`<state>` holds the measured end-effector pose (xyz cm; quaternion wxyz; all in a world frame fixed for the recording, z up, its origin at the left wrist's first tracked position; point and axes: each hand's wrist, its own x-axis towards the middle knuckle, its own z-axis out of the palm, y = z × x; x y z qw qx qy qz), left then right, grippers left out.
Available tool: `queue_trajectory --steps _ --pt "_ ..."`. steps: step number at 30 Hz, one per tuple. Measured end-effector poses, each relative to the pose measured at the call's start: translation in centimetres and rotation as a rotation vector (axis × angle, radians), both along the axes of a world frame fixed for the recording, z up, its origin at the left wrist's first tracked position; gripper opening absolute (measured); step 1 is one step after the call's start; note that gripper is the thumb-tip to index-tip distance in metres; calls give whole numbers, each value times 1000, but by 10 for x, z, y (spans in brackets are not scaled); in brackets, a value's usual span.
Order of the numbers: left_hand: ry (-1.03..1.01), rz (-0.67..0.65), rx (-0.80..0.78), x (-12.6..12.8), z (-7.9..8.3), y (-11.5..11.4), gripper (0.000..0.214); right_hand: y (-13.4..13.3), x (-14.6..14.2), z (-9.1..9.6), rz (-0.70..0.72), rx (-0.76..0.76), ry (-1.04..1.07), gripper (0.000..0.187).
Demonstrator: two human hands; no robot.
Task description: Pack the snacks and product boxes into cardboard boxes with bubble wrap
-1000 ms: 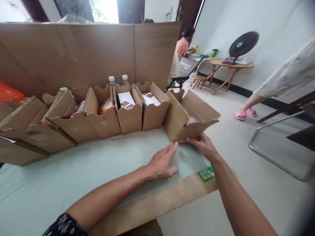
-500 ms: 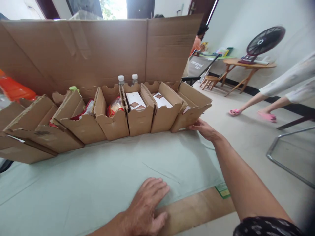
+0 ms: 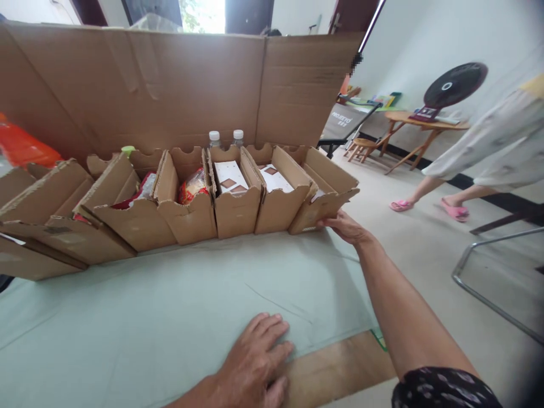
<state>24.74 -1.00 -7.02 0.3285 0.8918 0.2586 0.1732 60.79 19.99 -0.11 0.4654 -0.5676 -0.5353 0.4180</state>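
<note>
My left hand (image 3: pixel 257 357) lies palm down with spread fingers on the pale green cloth (image 3: pixel 178 300), near its front edge. At the right end of a row, my right hand (image 3: pixel 345 226) grips the lower corner of the last open-topped cardboard box (image 3: pixel 312 212); some of its fingers are hidden by the box. Beside that box stand two cardboard boxes with white cartons (image 3: pixel 232 175) in them. Farther left, one box holds a red and clear packet (image 3: pixel 193 187), and another a dark red package (image 3: pixel 136 192). The leftmost boxes lean over.
A tall cardboard panel (image 3: pixel 191 90) stands behind the boxes, with two white-capped bottles (image 3: pixel 215 137) before it. An orange object (image 3: pixel 25 144) is at far left. To the right are a person's legs in pink sandals (image 3: pixel 454 209), a fan (image 3: pixel 450 88), a wooden table (image 3: pixel 399 118) and a metal frame (image 3: pixel 476 283).
Against the cloth's crease, the row of boxes sits slightly farther left, with my right hand still at its end. My left hand stays on the cloth. The sandalled person has shifted left.
</note>
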Motion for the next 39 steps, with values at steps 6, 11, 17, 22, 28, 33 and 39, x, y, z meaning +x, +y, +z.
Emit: queue_trajectory --steps 6,11,17,22,28,33,39 --pt "0 7 8 0 -1 1 58 -30 -4 3 -257 96 -147 54" --pt "-2 3 -7 -2 10 1 55 -74 -54 35 -479 353 -352 26" --pt "-72 13 -10 -4 14 3 50 -34 -141 86 -104 410 -733 56" --pt "-378 281 77 -8 5 9 54 -17 -153 88 -141 353 -865 12" --pt "-515 689 111 -17 15 23 64 -99 -156 76 -171 354 -715 14" --pt "-567 789 111 -24 20 37 68 -188 -158 78 -182 357 -638 12" --pt "-664 779 16 -33 33 38 74 -305 -113 60 -210 425 -642 13"
